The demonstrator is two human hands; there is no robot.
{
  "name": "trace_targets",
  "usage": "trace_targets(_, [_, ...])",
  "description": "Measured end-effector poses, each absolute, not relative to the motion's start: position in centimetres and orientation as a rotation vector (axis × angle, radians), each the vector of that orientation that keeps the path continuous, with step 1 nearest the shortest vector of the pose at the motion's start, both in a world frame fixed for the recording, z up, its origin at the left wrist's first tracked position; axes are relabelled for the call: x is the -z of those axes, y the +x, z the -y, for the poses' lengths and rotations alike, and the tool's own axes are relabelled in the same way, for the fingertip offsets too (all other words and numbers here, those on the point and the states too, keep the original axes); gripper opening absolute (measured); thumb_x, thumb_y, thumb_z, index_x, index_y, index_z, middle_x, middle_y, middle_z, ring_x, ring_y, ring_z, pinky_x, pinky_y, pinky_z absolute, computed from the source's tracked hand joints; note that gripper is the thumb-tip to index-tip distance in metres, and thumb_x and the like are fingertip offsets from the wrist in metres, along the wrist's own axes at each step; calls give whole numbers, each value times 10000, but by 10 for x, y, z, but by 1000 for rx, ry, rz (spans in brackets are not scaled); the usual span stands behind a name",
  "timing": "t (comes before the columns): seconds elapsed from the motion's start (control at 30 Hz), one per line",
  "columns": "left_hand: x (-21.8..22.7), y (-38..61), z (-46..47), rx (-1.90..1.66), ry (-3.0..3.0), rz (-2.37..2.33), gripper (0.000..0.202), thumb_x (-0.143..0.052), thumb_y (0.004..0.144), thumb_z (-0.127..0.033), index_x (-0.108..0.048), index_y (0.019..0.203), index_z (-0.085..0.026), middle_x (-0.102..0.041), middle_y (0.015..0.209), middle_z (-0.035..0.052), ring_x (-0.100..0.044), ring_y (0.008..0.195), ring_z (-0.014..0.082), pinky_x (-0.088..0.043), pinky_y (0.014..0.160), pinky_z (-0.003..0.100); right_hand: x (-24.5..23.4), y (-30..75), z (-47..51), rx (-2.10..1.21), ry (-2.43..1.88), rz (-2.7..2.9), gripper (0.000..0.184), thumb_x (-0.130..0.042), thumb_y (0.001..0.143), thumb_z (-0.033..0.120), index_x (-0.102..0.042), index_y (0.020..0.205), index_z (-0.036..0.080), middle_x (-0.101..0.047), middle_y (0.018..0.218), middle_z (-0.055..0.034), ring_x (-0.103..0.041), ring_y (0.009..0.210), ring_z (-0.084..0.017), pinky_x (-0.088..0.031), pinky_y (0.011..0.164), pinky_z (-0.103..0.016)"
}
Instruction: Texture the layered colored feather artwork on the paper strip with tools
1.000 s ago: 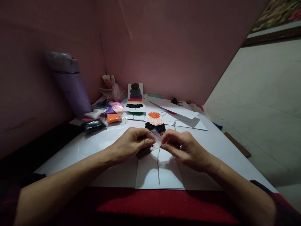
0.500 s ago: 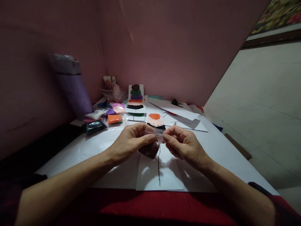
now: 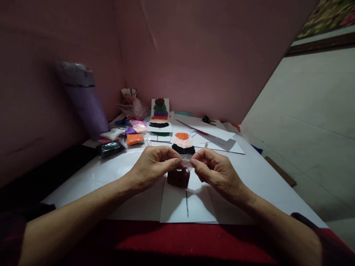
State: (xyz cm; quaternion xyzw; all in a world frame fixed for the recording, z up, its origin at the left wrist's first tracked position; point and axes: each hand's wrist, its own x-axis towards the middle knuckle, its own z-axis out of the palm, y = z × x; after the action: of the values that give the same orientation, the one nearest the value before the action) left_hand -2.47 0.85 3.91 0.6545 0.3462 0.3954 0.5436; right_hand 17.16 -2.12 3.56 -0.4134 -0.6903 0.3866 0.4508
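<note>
L hand (image 3: 154, 165) & R hand (image 3: 215, 170) meet in the middle, just over the table (image 3: 263, 173). Both pinch the top of a small clear bag (image 3: 179, 176). Thumb & first finger of each hand press tight on the bag's top edge, one hand on each side, w/ fingertips almost touching. The other fingers are curled in. The bag hangs down btw the hands, w/ a dark brown lump at the bottom. The bag's bottom is just over a white paper (image 3: 173, 205) or touching it; can't tell which. The paper lies flat near the person & has a thin dark line (image 3: 187, 203) up the middle.

Close behind the hands is a card (image 3: 183, 142) w/ orange, pale pink & black blobs stacked up. Further back stands a 2nd card (image 3: 160, 114) w/ more colour blobs. To the left are little packs (image 3: 135, 139) of colour stuff: orange, pink, purple, white. A black pack (image 3: 109, 148) lies next to them. A tall purple bottle (image 3: 84, 103) stands far left by the wall. More white sheets (image 3: 219, 138) lie at the back right. A red cloth (image 3: 194, 240) runs along the near edge.
</note>
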Motion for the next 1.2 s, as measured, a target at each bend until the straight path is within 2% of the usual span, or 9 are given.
trace_targets(0.17, [-38, -22, -7, -946, 1559, -861, 156, -712, 743, -260, -695, 760, -106, -744, 740, 88, -683, 674, 181, -536, 639, 282, -36, 169, 23, -956, -1041, 1681, 180, -620, 874, 320, -563, 780, 177, -513, 553, 53, -452, 471, -81, -337, 428, -204])
trace_targets(0.33, [-46, -30, -16, -1073, 1640, -919, 183, -718, 752, -294, -708, 730, -112, -709, 670, 58, -620, 598, 145, -504, 596, 262, -33, 173, 15, -1044, -1023, 1525, 286, -681, 842, 440, -627, 788, 164, -500, 546, 46, -367, 432, -68, -258, 381, -211])
trace_targets(0.47, [-64, -59, -38, -1316, 1669, -1284, 133, -703, 756, -275, -687, 728, -145, -653, 630, 19, -562, 541, 133, -436, 535, 245, -38, 179, 10, -1100, -1020, 1325, 353, -709, 809, 503, -662, 824, 154, -419, 545, 64, -309, 425, -59, -244, 373, -216])
trace_targets(0.57, [-74, -85, -54, -1136, 1908, -1849, 55, -707, 732, -230, -698, 711, -179, -626, 627, 35, -591, 610, 203, -410, 566, 286, -42, 181, 10, -1154, -975, 1257, 335, -711, 816, 454, -674, 953, 151, -533, 690, 16, -432, 491, -74, -350, 399, -216])
trace_targets(0.7, [-76, -94, -55, -635, 2238, -2255, 190, -686, 774, -272, -727, 930, -172, -687, 911, 154, -601, 912, 382, -454, 714, 427, -41, 180, 10, -1212, -925, 1286, 341, -754, 786, 416, -625, 978, 165, -660, 742, -18, -616, 573, -130, -452, 442, -222])
trace_targets(0.77, [-74, -89, -49, -675, 2391, -2261, 309, -665, 809, -299, -699, 1064, -128, -654, 1074, 212, -539, 1044, 436, -455, 788, 485, -39, 181, 9, -1205, -921, 1325, 310, -772, 773, 415, -632, 885, 163, -678, 736, -30, -650, 596, -148, -462, 440, -221])
trace_targets(0.87, [-69, -76, -42, -804, 2662, -2052, 374, -586, 882, -276, -647, 1207, -101, -613, 1185, 200, -497, 1122, 400, -426, 916, 492, -37, 182, 8, -1123, -946, 1366, 294, -789, 764, 414, -647, 740, 158, -625, 625, 0, -581, 510, -106, -413, 403, -199])
trace_targets(1.0, [-52, -62, -43, -997, 2751, -1650, 229, -657, 845, -231, -712, 1046, -137, -677, 1044, 131, -531, 1060, 310, -438, 934, 427, -36, 184, 6, -996, -959, 1312, 340, -711, 821, 500, -686, 774, 164, -499, 527, 50, -407, 387, -56, -323, 342, -201])
trace_targets(1.2, [-33, -51, -45, -1118, 2641, -1318, 138, -684, 815, -166, -723, 947, -166, -711, 942, 80, -576, 977, 262, -477, 854, 401, -38, 184, 5, -958, -896, 1316, 262, -795, 760, 344, -684, 921, 170, -649, 642, 15, -569, 485, -95, -501, 474, -239])
